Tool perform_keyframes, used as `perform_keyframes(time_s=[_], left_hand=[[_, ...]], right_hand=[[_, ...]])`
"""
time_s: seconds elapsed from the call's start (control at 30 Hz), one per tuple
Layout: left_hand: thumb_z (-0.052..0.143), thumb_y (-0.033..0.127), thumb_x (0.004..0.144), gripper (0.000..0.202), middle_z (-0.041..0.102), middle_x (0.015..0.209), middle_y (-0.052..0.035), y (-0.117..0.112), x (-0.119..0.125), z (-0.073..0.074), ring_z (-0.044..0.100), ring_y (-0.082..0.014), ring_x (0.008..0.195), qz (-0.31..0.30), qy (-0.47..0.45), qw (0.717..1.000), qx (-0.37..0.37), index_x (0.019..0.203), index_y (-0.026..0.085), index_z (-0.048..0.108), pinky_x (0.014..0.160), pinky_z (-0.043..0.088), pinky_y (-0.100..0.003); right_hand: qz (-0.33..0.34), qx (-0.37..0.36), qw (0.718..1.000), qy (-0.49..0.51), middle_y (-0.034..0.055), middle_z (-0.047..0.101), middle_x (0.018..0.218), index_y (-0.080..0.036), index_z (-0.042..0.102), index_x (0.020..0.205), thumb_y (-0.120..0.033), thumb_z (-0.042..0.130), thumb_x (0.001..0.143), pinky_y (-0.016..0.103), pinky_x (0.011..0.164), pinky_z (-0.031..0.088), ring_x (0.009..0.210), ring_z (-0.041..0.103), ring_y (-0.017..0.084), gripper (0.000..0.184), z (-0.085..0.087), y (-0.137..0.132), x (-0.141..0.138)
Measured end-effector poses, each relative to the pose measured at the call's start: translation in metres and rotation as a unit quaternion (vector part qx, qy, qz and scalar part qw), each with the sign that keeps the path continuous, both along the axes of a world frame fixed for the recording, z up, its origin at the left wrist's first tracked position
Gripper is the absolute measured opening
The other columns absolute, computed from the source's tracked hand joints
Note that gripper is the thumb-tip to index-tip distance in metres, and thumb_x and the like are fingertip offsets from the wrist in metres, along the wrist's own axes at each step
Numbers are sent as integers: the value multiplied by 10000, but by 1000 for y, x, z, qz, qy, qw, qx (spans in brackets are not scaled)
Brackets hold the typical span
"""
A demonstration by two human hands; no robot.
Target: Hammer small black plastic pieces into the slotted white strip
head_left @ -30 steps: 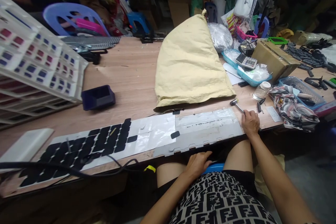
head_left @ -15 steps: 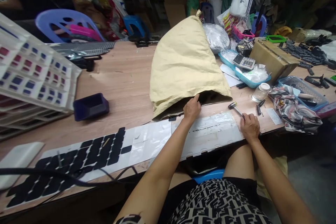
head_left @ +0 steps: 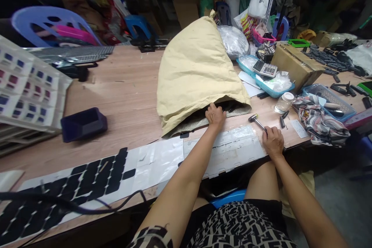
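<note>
A large yellow sack [head_left: 197, 62] lies on the workbench, its dark mouth facing me. At that mouth is my left hand [head_left: 215, 115], its fingertips out of sight inside, so whether they grip anything does not show. Dark items are partly visible within the opening. My right hand [head_left: 273, 140] is closed around the handle of a small hammer [head_left: 257, 121], whose head rests at the right of the sack's mouth. Below the sack lies a white taped board [head_left: 235, 151] along the bench's front edge. Small black parts [head_left: 282, 120] lie beside the hammer.
Left stand a white crate [head_left: 29, 85] and a dark blue bin [head_left: 84, 124]. Rows of black pads [head_left: 95, 178] lie on a white sheet, with a black cable [head_left: 87, 211] across them. Right are a jar [head_left: 284, 102], a cloth [head_left: 316, 124], a blue basket [head_left: 348, 114] and a cardboard box [head_left: 293, 64].
My left hand has moved from the sack's upper rim further into its mouth, toward the right. My right hand still holds the hammer. The view has turned slightly right.
</note>
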State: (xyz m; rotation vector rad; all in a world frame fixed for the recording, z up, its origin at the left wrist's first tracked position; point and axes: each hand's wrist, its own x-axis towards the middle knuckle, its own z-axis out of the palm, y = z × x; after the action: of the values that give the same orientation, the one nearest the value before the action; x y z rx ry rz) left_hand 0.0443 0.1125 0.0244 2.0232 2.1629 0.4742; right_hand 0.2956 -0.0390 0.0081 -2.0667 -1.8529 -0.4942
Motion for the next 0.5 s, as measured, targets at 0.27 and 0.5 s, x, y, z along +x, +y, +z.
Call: perform_keyframes(time_s=[0.27, 0.5], left_hand=[[658, 326, 879, 205, 638, 1077, -95, -72, -23, -6, 562, -286, 1024, -114, -75, 990, 25, 1046, 257, 755, 864, 414, -401], [664, 304, 882, 203, 697, 1034, -40, -123, -26, -26, 591, -247, 1040, -128, -190, 973, -30, 1068, 267, 738, 930, 394, -395]], right_hand=[[-9, -15, 1000, 16, 87, 603, 964, -204, 688, 1141, -295, 518, 978, 333, 745, 322, 898, 474, 237, 253, -3, 0, -1], [16, -30, 996, 81, 100, 646, 961, -188, 718, 1121, -268, 503, 970, 336, 787, 397, 917, 526, 241, 274, 5, -6, -4]])
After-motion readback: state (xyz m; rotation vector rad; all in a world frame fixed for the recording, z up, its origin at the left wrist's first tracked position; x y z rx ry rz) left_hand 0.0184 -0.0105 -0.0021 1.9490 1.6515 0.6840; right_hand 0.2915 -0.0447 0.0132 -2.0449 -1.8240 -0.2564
